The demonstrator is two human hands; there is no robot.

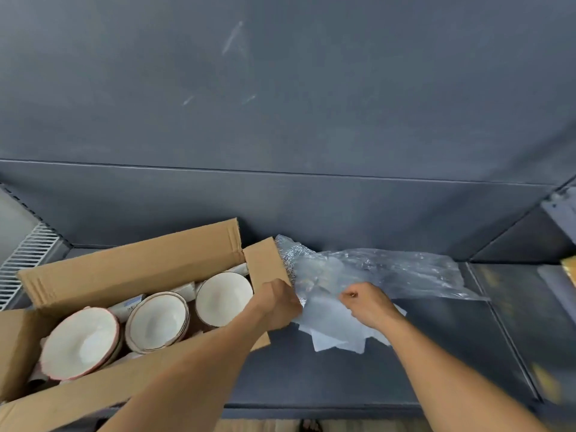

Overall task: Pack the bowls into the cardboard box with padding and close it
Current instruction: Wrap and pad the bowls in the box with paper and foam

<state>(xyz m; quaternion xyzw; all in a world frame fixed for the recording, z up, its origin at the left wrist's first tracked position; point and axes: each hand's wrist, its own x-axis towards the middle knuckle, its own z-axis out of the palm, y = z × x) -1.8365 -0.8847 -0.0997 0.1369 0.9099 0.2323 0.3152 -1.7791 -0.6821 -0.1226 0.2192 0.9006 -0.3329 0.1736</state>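
Note:
An open cardboard box [131, 269] lies at the lower left on a dark shelf. Inside stand three white bowls: one with a pink rim [79, 344], a stack in the middle [157, 321], and one at the right end [223, 299]. White padding shows between them. A heap of clear bubble wrap and plastic sheets [374, 272] lies right of the box. My left hand [277, 302] grips the wrap's left edge beside the box's end flap [265, 263]. My right hand [364, 302] pinches a sheet of the wrap.
The dark shelf surface [327, 375] has a back wall close behind and a side wall at the right. A white wire rack [28, 254] sits at the far left. Blurred yellowish items [570, 269] lie at the right edge.

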